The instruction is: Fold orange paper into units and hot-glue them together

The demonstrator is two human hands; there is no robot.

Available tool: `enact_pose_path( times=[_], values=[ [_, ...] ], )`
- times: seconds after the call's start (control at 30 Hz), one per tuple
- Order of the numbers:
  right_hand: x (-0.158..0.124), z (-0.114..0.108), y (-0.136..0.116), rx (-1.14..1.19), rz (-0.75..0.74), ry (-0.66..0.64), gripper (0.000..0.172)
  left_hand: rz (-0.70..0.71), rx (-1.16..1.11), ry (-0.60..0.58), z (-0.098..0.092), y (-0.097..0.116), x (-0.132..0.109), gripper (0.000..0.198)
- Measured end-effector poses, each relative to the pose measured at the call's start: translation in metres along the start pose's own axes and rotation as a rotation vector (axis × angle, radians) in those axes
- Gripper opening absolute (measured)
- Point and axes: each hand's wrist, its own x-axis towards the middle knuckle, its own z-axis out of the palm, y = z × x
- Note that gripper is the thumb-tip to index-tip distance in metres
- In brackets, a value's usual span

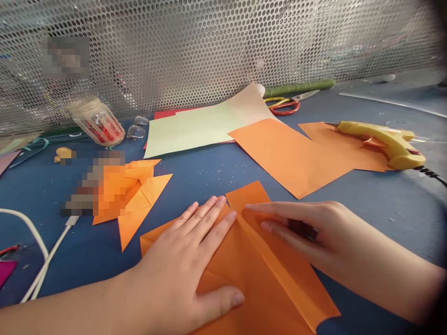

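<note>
An orange sheet of paper [258, 270] lies in front of me, creased, with a raised fold running along its right part. My left hand [195, 260] rests flat on the sheet, fingers stretched out and thumb spread to the side. My right hand [310, 228] is at the right flap of the same paper, its index finger and thumb touching the surface near the fold. The remaining right fingers are curled out of sight. Left of the sheet sits a folded orange paper piece [143, 190], partly covered by a blurred patch.
Flat orange sheets [293, 153] lie farther back, with a yellow glue gun [380, 139] on the right one. Behind are a pale green sheet [192, 125], scissors [286, 104], eyeglasses [137, 129] and a tipped jar [99, 123]. A white cable [52, 251] runs at left.
</note>
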Motion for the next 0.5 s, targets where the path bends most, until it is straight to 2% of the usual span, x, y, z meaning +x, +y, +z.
enact_pose_path(
  times=[0.13,0.5],
  values=[
    [0.0068,-0.0058,-0.0048,0.061,0.017,-0.081,0.044,-0.008,0.005,0.004,0.0049,0.0003,-0.0012,0.089],
    [0.0002,-0.0036,-0.003,0.072,0.04,-0.044,0.044,0.07,-0.041,-0.044,0.0016,-0.0036,-0.0001,0.074]
  ],
)
